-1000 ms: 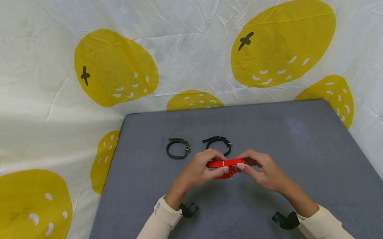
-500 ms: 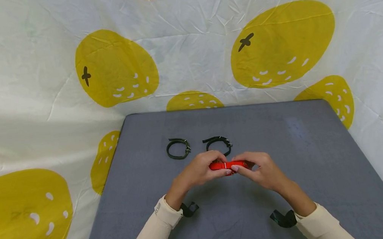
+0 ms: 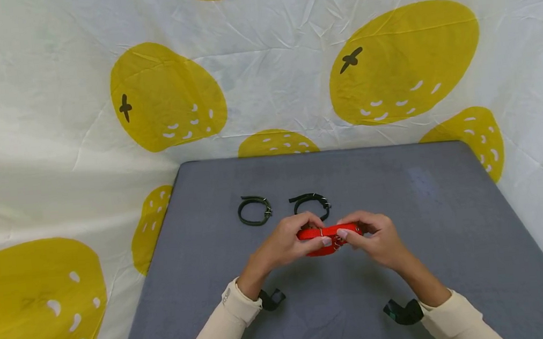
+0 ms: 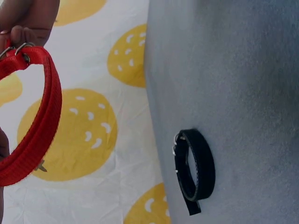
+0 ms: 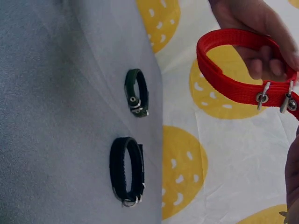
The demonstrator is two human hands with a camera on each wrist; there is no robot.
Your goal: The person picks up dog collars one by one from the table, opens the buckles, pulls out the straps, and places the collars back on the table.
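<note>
Both hands hold a red dog collar [image 3: 310,234] above the table, its strap fastened in a loop. My left hand [image 3: 285,241] pinches the loop's left side between thumb and fingers. On the other side, my right hand [image 3: 377,240] grips the strap near the metal eyelets, thumb in front and fingers behind. In the right wrist view, the buckle prong and a metal ring [image 5: 286,102] show on the red strap. Behind the hands lie a dark green collar [image 3: 255,223] and a black collar [image 5: 119,168], both buckled into loops; the left hand partly covers the black one.
The grey table [image 3: 399,190] has rounded corners and meets a white cloth backdrop [image 3: 269,83] with yellow fruit prints at the back and sides. Dark straps [image 3: 404,312] hang at both wrists.
The red collar first turned flatter, hiding its lower side, then tipped back so the lower strap and metal fittings show again. My right hand shifted left, then right again. The other collars stayed put.
</note>
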